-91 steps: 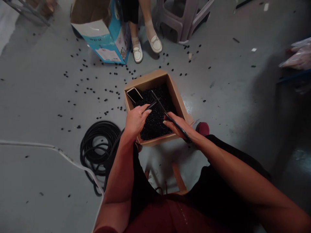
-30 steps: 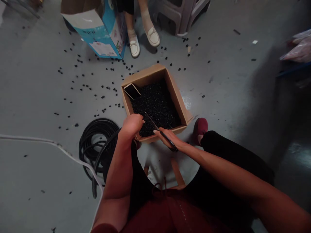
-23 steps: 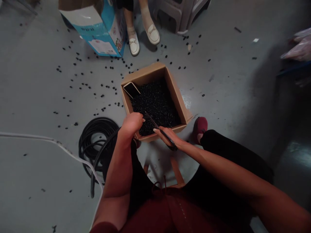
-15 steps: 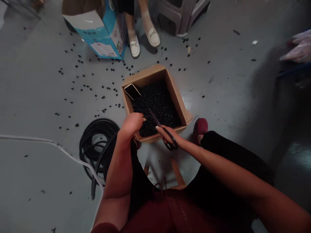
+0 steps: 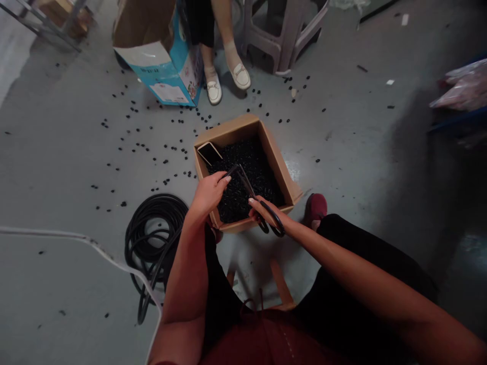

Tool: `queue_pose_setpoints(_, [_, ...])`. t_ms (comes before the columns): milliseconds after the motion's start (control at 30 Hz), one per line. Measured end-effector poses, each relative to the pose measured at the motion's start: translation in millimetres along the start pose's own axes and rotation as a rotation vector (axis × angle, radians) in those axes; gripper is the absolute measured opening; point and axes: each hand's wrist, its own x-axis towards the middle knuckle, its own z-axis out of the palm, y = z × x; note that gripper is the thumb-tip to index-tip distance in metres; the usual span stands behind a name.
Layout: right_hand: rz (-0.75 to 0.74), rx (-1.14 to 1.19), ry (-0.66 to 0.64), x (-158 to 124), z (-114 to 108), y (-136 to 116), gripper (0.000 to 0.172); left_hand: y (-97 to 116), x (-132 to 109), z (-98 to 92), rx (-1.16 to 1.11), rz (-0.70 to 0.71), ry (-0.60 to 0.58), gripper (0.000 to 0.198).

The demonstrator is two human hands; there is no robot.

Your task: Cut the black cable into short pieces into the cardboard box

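Observation:
My left hand [image 5: 210, 191] pinches the end of a black tube [image 5: 233, 170] over a cardboard box [image 5: 279, 162]. In my right hand [image 5: 262, 209] are scissors [image 5: 248, 183] with black handles, their blades pointing up at the tube's tip. Whether the blades touch the tube I cannot make out. Small black pieces [image 5: 253, 159] fill the lower part of the box. A phone-like dark slab with a light rim [image 5: 209, 153] leans in its far left corner. Beside my left arm lies a coil of black hose [image 5: 137, 238] on the floor.
Small black rings [image 5: 165, 161] are scattered over the grey floor. Beyond the box are another person's white shoes [image 5: 241, 77], a blue and white carton [image 5: 167, 91] and a grey plastic stool [image 5: 283, 38]. A pale cable [image 5: 76, 234] crosses at left. Plastic bags [image 5: 462, 86] lie at far right.
My left hand has risen slightly and turned, bringing the tube's end up to the scissors' tip. The scissors' handles are spread wider. The whole view has shifted, with the scene lower in the picture.

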Motion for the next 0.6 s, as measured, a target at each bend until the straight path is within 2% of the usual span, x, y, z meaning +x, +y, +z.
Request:
queue_pose_setpoints(167, [-0.110,-0.030,0.023,-8,-4,-12,0.026,1,2,-1.0,-0.132,-0.011,0.035,0.040])
queue_pose_setpoints(400, [-0.102,-0.033,0.027,-18,-5,-22,0.025,7,6,3.5,-0.083,0.018,0.037,0.041])
queue_pose_setpoints(600, [-0.146,-0.169,0.031,-26,-9,-32,0.026,11,5,6.6,-0.065,0.038,0.000,0.040])
